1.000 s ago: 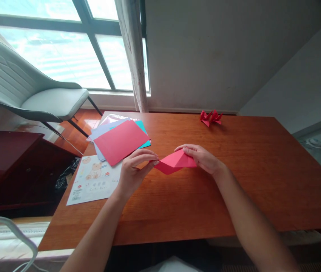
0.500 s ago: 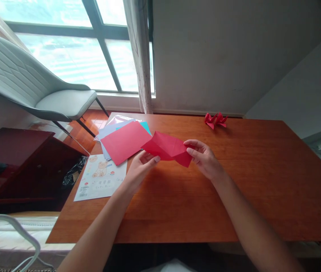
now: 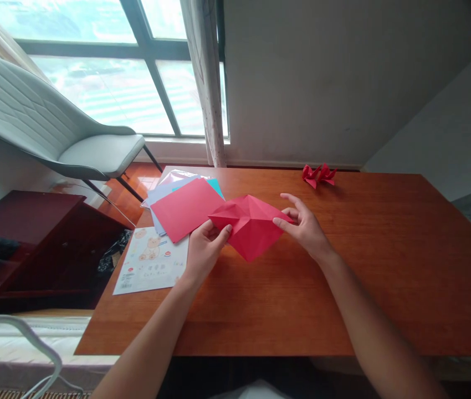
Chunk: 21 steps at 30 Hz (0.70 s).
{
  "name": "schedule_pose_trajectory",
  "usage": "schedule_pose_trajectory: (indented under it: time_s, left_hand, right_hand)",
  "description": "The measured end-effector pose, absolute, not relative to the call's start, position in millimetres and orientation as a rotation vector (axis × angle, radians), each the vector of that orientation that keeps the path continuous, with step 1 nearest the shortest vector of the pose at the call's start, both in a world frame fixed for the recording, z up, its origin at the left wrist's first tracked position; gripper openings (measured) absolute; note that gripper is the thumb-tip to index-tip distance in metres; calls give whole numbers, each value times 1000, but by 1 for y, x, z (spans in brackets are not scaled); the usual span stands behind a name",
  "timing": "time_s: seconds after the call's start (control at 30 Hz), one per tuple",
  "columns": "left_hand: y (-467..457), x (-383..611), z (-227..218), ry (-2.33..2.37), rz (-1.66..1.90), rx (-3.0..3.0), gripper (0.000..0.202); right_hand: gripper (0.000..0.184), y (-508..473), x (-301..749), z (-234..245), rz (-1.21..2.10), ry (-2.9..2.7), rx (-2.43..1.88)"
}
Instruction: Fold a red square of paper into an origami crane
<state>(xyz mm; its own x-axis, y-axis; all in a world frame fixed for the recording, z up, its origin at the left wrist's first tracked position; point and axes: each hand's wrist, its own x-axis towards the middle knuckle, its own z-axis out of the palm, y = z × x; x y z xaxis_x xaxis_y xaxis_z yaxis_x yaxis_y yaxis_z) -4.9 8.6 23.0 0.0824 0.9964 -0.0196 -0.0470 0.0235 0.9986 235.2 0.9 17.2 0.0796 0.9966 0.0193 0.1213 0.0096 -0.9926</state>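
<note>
A creased sheet of red paper (image 3: pixel 252 227) is held up over the wooden table (image 3: pixel 277 310), its fold lines meeting near the middle and one corner pointing down toward me. At its left end, my left hand (image 3: pixel 208 244) pinches it between thumb and fingers. My right hand (image 3: pixel 304 224) grips the right corner with the thumb below and a bent finger behind, while the index finger sticks out away from the paper. Just behind my left hand lies a flat stack of red paper (image 3: pixel 188 208), partly under the held sheet's left tip.
Two red folded paper figures (image 3: pixel 319 175) stand at the table's far edge. Under the red stack are lavender and teal sheets (image 3: pixel 215 186). A white bear-printed packet (image 3: pixel 150 269) lies at the left. Beyond the table are a grey chair (image 3: pixel 102 152) and a dark red cabinet (image 3: pixel 31 221).
The red sheet has opened wider, its lower corner now hanging down between my hands. My right index finger has lifted off the paper. The view has shifted slightly.
</note>
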Motion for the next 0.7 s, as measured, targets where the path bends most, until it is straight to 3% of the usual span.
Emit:
schedule_pose_trajectory:
  time_s: [0.27, 0.5, 0.7]
  left_hand:
    - [2, 1, 14, 1057, 1025, 1502, 21]
    - [4, 1, 9, 965, 994, 1456, 21]
    - [3, 4, 21, 995, 1041, 1229, 22]
  right_hand:
    - [91, -1, 231, 9, 848, -1559, -1704]
    - [91, -7, 222, 19, 581, -1654, -1831]
    - [85, -3, 233, 12, 810, -1408, -1651]
